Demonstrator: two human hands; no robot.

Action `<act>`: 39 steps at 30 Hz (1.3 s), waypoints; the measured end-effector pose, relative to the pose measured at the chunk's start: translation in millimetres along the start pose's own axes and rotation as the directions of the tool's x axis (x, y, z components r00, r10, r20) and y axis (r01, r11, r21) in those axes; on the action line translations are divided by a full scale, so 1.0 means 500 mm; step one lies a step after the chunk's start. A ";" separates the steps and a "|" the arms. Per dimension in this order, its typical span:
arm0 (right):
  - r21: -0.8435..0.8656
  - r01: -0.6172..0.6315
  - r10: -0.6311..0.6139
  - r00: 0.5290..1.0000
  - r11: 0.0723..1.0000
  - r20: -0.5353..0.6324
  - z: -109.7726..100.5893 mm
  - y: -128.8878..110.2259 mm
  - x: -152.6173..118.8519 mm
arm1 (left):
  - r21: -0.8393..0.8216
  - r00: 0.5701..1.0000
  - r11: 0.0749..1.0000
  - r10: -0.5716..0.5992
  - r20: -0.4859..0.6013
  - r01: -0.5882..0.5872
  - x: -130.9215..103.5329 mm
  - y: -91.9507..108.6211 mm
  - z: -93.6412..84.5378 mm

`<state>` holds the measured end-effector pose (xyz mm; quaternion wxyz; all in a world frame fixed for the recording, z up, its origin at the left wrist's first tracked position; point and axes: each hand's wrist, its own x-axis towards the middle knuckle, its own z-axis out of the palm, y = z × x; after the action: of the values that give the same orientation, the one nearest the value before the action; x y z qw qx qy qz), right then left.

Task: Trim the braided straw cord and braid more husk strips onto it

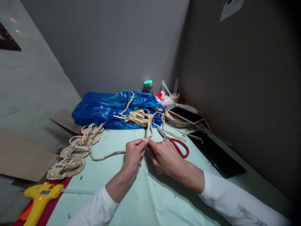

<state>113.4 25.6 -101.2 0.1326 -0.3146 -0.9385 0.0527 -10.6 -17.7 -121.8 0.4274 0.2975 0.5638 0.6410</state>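
My left hand (pixel 134 153) and my right hand (pixel 164 155) meet over the middle of the table, thumbs and fingers pinched close together on a pale braided straw cord (pixel 149 127). The cord rises from my fingertips toward a bundle of flat straw strips (pixel 138 116). From beside my left hand another length of braid (pixel 107 155) runs left to coiled braids (pixel 90 138). Red-handled scissors (pixel 180 147) lie just beyond my right hand, their blades pointing away. What sits inside my right palm is hidden.
A blue plastic bag (pixel 98 108) lies at the back. A yellow glue gun (pixel 42 197) with a lit orange light is at the front left. On the right are a black tablet-like panel (pixel 218 155) and a phone (pixel 187 114) on a woven basket (pixel 174 121). A green-lidded jar (pixel 148 84) stands behind.
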 end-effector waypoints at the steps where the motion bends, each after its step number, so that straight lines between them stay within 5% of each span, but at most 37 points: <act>1: 0.054 0.016 -0.016 1.000 0.998 -0.003 -0.004 0.004 0.001 | -0.017 1.000 1.000 -0.014 -0.001 0.014 0.000 0.001 0.000; 4: 0.310 0.033 -0.020 0.999 0.950 -0.044 -0.016 0.027 0.010 | -0.081 0.998 0.994 -0.069 0.004 0.069 0.001 0.006 -0.001; 7: 0.549 -0.098 0.193 0.974 0.830 -0.117 -0.019 0.056 0.026 | -0.100 0.993 0.988 -0.112 0.022 0.114 -0.003 0.011 0.001; 9: 0.681 -0.150 0.268 0.961 0.717 -0.071 -0.015 0.073 0.035 | -0.098 0.989 0.986 -0.133 0.058 0.138 -0.007 0.012 0.003; 12: 0.879 -0.156 0.203 0.977 0.450 0.069 0.003 0.087 0.044 | -0.057 0.983 0.985 -0.159 0.097 0.165 -0.011 0.010 0.005; 15: 0.963 -0.112 0.236 0.970 0.244 0.053 0.026 0.091 0.049 | 0.043 0.984 0.989 -0.145 0.107 0.141 -0.009 0.006 0.007; 19: 0.982 -0.046 0.301 0.954 0.184 -0.011 0.043 0.092 0.052 | 0.100 0.991 0.993 -0.070 0.110 0.059 -0.007 0.004 0.009; 23: 0.985 -0.131 0.120 0.986 0.109 0.118 0.035 0.077 0.045 | 0.037 0.996 0.998 -0.058 0.067 0.055 -0.001 0.005 0.005; 27: 0.955 -0.252 -0.011 0.966 0.154 0.257 0.026 0.058 0.037 | 0.034 0.997 0.999 0.002 0.081 -0.005 0.006 0.005 -0.003; 33: 0.866 -0.154 0.035 0.987 0.476 0.157 0.025 0.067 0.041 | 0.146 0.991 0.983 0.101 0.092 -0.114 0.002 0.002 -0.006; 39: 0.817 -0.185 0.189 0.977 0.547 0.094 0.031 0.079 0.044 | 0.450 0.984 0.875 0.168 0.062 -0.178 0.006 -0.003 -0.019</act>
<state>114.8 70.1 -118.6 0.2595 -0.3150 -0.7670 0.4951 -19.8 -19.5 -125.5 0.2928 0.4449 0.6646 0.5242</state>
